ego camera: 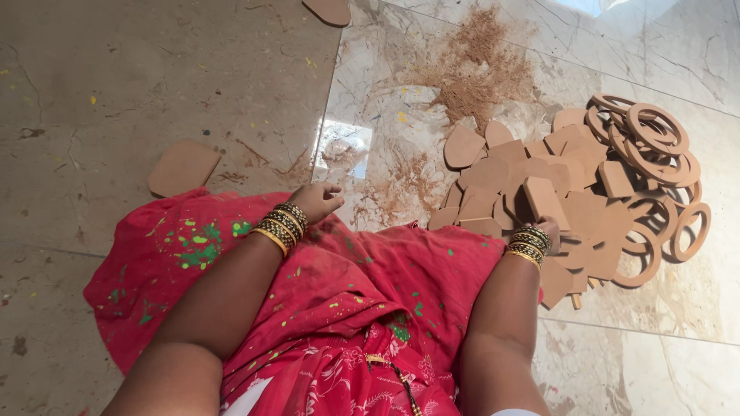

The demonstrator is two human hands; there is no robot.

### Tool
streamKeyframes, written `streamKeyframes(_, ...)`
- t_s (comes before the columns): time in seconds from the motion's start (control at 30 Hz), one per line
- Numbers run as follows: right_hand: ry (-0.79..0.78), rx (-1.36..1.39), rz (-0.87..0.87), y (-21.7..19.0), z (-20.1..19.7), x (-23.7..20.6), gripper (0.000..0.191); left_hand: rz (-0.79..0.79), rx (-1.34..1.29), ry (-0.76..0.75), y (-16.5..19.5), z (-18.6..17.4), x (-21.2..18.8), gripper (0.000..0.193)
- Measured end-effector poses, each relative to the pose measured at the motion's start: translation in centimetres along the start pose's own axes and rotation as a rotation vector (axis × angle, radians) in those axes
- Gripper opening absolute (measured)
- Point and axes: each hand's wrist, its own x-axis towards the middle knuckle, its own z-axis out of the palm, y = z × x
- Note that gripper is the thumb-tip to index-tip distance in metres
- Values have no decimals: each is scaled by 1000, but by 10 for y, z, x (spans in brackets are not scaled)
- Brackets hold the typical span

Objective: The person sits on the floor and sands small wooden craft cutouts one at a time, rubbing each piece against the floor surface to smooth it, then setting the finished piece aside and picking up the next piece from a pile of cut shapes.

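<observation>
Gripping a flat arch-topped board piece [543, 202], right hand [549, 231] is closed round its lower end, piece tilted up w/ rounded end toward 11 o'clock. Left hand [316, 202] loosely curled, holding nothing, resting on red cloth [347, 277] at lap edge.

Head view: pile of cutouts [532, 173], smooth brown board, matte, lies at 1 o'clock of right hand; thin rings [655, 146] overlap at 2–3 o'clock. Loose sawdust [478, 65], grainy, at 12. Lone cutout [183, 166] at 10 o'clock of left hand. Glossy marble floor [116, 85], bare at 9–11 o'clock.
</observation>
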Motion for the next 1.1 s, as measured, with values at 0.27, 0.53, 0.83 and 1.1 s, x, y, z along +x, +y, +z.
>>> streamKeyframes(0.27,-817,-72,-312,26,28,-57,16,16,-432,-62,20,-1,10,67)
streamKeyframes(0.53,-1365,-249,-282,99,53,-177,30,43,-1160,-214,53,17,-21,53)
streamKeyframes(0.83,-1052,-304,-851,149,85,-218,42,99,94,-28,64,52,-24,37)
streamKeyframes(1.1,-960,-838,-1499,158,92,-242,44,131,33,-29,36,68,-11,37)
